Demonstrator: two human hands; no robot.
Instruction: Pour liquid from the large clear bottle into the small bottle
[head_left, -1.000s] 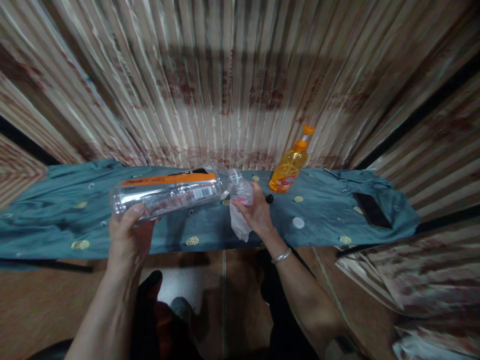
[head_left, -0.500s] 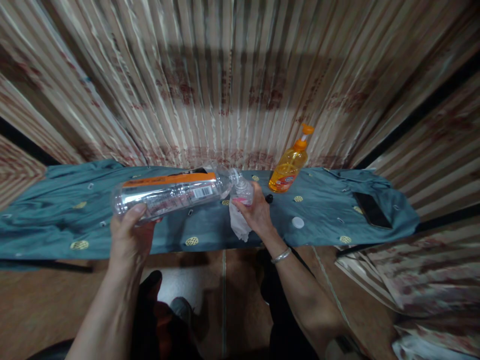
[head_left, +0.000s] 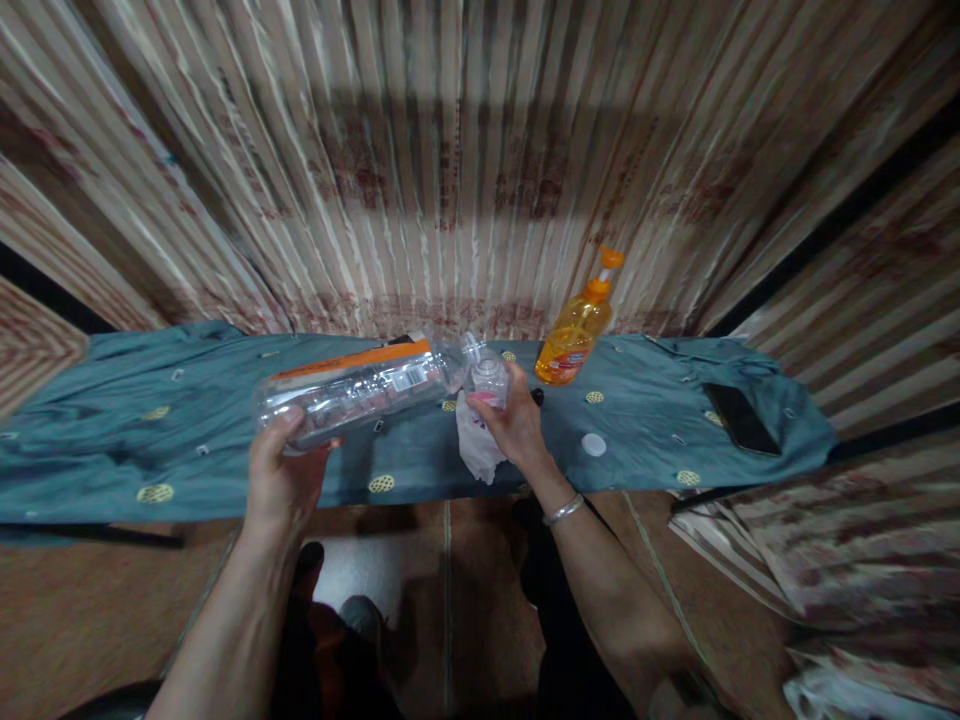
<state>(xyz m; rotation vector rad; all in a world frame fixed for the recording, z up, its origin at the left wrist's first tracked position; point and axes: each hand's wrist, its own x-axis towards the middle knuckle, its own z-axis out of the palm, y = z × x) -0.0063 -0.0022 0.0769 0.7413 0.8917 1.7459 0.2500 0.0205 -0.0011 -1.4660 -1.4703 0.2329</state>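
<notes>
striped curtains (head_left: 450,150) hang across the far side, and in front of them runs a narrow surface under a blue-green cloth (head_left: 217,395) dotted with yellow patches. what has just changed is on the left: the left hand (head_left: 281,475) has shifted a little to the right with the large clear bottle (head_left: 360,395), so the base now sits closer to the other hand, and the bottle slants more, base toward the near left, neck toward the far right. the right hand (head_left: 521,420) has hardly moved, so to my eye the change is a fresh angle between the two necks rather than a parting; so much clear plastic overlaps there that i cannot tell whether they touch

the left fingers are wrapped under the large bottle near its base, thumb over the near side; the right fingers are curled round the small clear bottle (head_left: 487,372) at the middle. the large one is shiny and see-through, with an orange band along its far side and a barcode toward the neck; the small one shows some pink low down. a crumpled white piece (head_left: 478,450) hangs just below it, and to the right stand or lie an orange pump bottle (head_left: 571,335), a white disc (head_left: 594,444) and a dark flat slab (head_left: 741,418)
</notes>
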